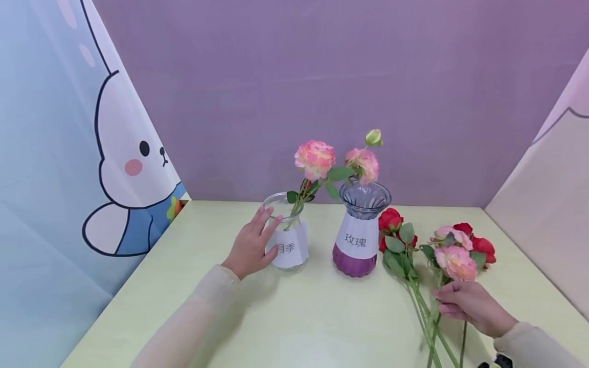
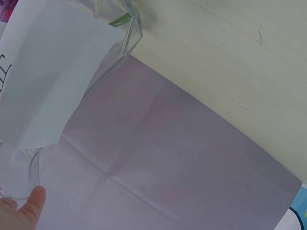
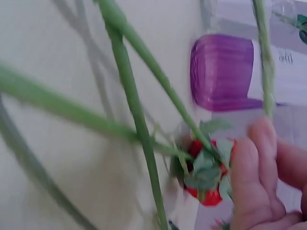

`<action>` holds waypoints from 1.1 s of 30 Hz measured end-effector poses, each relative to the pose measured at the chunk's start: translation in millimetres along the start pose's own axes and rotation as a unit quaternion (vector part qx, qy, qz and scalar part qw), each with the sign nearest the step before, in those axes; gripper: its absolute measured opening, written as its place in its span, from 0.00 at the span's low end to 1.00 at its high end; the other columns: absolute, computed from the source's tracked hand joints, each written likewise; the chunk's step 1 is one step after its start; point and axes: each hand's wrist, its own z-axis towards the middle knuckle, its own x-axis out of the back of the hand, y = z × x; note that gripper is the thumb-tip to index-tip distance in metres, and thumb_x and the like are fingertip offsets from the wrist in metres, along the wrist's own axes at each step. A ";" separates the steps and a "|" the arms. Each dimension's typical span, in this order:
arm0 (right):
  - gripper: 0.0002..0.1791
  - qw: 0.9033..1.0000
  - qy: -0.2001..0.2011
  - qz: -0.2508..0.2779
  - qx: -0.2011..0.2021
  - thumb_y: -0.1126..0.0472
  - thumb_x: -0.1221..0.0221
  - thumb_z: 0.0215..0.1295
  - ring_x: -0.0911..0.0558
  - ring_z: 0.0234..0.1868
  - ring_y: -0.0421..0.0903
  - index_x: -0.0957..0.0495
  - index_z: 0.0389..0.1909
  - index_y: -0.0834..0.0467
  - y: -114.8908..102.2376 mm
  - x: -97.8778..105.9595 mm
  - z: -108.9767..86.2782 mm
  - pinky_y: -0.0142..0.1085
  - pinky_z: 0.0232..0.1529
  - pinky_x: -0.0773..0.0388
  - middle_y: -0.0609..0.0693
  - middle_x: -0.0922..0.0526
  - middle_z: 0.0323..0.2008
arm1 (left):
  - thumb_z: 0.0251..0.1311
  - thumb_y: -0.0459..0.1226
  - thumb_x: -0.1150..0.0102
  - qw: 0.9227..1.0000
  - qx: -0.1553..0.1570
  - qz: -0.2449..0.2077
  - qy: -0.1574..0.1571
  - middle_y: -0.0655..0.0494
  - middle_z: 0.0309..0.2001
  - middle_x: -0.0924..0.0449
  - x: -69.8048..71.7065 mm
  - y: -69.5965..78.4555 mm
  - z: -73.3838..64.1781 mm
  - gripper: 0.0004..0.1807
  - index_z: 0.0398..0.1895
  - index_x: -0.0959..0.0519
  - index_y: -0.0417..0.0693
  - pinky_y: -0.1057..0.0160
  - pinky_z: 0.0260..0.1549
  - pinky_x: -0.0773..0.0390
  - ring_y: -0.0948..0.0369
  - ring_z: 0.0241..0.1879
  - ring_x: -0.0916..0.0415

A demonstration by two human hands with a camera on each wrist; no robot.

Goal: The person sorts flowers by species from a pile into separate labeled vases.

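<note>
My left hand [image 1: 252, 246] rests with its fingers nearly straight against the left side of a clear glass vase [image 1: 289, 263] that bears a white paper label. A pink flower [image 1: 315, 159] on a leafy stem stands in that vase, with a second pink bloom [image 1: 363, 166] leaning right. Between thumb and fingers, my right hand [image 1: 476, 305] pinches the stem [image 3: 265, 62] of a pink flower [image 1: 456, 263]. Red flowers [image 1: 391, 219] lie beside and behind it on the table; the right wrist view shows one red bloom [image 3: 209, 191] under crossing green stems.
A purple-based glass vase [image 1: 354, 263] with a label and flared rim stands right of the clear vase. The pale table [image 1: 313, 317] ends at a purple backdrop [image 1: 322, 76]. A cartoon-printed cloth [image 1: 50, 204] hangs at the left, and a pale cloth [image 1: 547, 204] at the right.
</note>
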 end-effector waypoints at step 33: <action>0.15 0.936 0.185 0.282 0.102 0.76 0.53 0.66 0.16 0.26 0.35 0.48 0.41 0.58 -29.8 -114.8 31.4 0.30 0.37 0.19 0.40 0.16 0.24 | 0.49 0.41 0.37 1.000 0.005 0.002 -0.014 0.35 0.64 0.36 4.1 0.5 1.8 0.37 0.64 0.36 0.41 0.43 0.47 0.24 0.38 0.65 0.40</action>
